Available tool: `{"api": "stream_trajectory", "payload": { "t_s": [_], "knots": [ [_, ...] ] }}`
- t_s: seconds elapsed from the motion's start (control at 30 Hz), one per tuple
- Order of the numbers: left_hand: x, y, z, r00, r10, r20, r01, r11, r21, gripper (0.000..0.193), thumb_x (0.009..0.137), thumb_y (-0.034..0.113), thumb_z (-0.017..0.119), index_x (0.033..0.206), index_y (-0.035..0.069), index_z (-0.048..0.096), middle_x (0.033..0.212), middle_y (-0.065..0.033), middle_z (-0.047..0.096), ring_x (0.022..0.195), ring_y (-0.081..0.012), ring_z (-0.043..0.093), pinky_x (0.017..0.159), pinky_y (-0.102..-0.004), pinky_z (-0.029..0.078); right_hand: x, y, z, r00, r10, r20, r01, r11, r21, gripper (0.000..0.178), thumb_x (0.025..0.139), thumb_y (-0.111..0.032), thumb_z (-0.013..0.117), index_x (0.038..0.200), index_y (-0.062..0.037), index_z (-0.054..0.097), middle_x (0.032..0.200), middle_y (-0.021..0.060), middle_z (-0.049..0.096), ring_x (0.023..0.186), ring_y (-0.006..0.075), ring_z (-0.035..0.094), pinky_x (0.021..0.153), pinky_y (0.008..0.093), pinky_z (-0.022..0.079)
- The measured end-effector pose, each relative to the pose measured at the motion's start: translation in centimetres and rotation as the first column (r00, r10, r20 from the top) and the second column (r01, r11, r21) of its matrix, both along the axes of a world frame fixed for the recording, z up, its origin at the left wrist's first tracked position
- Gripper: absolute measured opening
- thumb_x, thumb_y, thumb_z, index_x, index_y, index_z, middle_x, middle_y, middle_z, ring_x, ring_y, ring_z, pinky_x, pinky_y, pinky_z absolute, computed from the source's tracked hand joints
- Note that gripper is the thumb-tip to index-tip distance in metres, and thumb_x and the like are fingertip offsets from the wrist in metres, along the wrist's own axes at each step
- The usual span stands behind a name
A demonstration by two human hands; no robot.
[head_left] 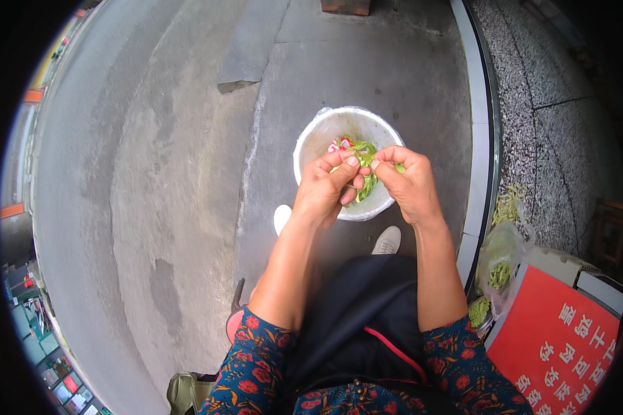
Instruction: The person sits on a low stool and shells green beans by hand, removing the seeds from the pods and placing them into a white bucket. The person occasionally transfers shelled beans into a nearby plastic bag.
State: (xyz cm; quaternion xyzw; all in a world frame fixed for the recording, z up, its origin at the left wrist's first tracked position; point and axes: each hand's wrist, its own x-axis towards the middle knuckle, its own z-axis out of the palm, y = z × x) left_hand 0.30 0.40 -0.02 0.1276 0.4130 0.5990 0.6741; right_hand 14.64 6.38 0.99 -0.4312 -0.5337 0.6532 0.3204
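Observation:
Both of my hands are over a white-lined bucket [300,160], their fingertips almost meeting. My left hand [325,183] is closed in a pinch, thumb against curled fingers, with a bit of green between them. Opposite it, my right hand [410,181] pinches too, and a green pod [399,168] shows beside its fingers. The fingers partly hide the pod, so its exact kind is unclear. Inside the bucket lie green pod scraps [362,192] and a red and white wrapper [340,144], partly covered by my hands.
On the right ledge lie a heap of pale green pods [507,206], a clear plastic bag [491,252] with more greens, and a red sign [554,332]. White shoes [387,240] flank the bucket's near side. A brick [346,6] sits at the far edge.

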Motion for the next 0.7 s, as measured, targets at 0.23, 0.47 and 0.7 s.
{"api": "stream_trajectory", "payload": {
  "t_s": [0.23, 0.47, 0.7],
  "knots": [
    [0.5, -0.1, -0.2, 0.966, 0.049, -0.255, -0.084, 0.988, -0.129, 0.006, 0.087, 0.010, 0.060, 0.090, 0.005, 0.063, 0.062, 0.0013, 0.054, 0.050, -0.0045, 0.047, 0.042, -0.0183, 0.033, -0.7, -0.2, -0.2, 0.956, 0.061, 0.287, -0.105, 0.985, 0.140, 0.031, 0.077, -0.028, 0.075, 0.075, -0.0029, 0.056, 0.067, -0.0031, 0.050, 0.064, 0.0048, 0.043, 0.056, 0.0229, 0.039],
    [0.2, -0.4, -0.8, 0.999, -0.051, 0.013, 0.051, 0.999, 0.007, 0.016, 0.089, 0.016, 0.062, 0.091, 0.000, 0.064, 0.072, -0.0025, 0.057, 0.056, -0.0066, 0.045, 0.044, -0.0200, 0.028, 0.3, 0.1, 0.5, 0.982, 0.174, -0.070, -0.184, 0.968, -0.170, 0.028, 0.087, -0.029, 0.065, 0.078, -0.0032, 0.060, 0.063, -0.0044, 0.051, 0.055, 0.0015, 0.040, 0.047, 0.0192, 0.029],
    [0.4, -0.1, -1.0, 0.971, 0.012, -0.237, -0.026, 0.998, -0.055, 0.017, 0.088, 0.017, 0.061, 0.087, 0.001, 0.065, 0.061, 0.0016, 0.053, 0.047, -0.0040, 0.041, 0.042, -0.0195, 0.027, -0.2, 0.1, -0.9, 0.985, 0.175, 0.014, -0.173, 0.983, -0.064, 0.021, 0.087, -0.022, 0.064, 0.079, -0.0034, 0.059, 0.057, -0.0056, 0.047, 0.046, 0.0004, 0.035, 0.039, 0.0193, 0.024]
  ]
}}
